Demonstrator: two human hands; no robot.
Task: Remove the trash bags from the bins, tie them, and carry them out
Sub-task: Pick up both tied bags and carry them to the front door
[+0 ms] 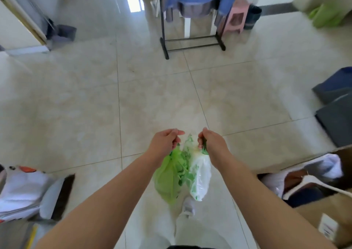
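Note:
A green trash bag (pixel 167 178) and a white bag with green print (pixel 200 176) hang side by side above the tiled floor, in front of my legs. My left hand (pixel 165 142) is closed on the top of the green bag. The top of the white bag is pinched in my right hand (pixel 211 142). Both hands are close together, a small gap between them. A dark bin (pixel 252 17) stands far back beside a pink stool. Another green bag (pixel 327 17) lies at the far right.
A black clothes rack (pixel 192 45) with blue clothes stands ahead. Dark bins or boxes (pixel 337 105) sit at the right. A cardboard box (pixel 323 206) with clothes and a hanger is at lower right. White bags and a broom (pixel 62 195) lie at lower left.

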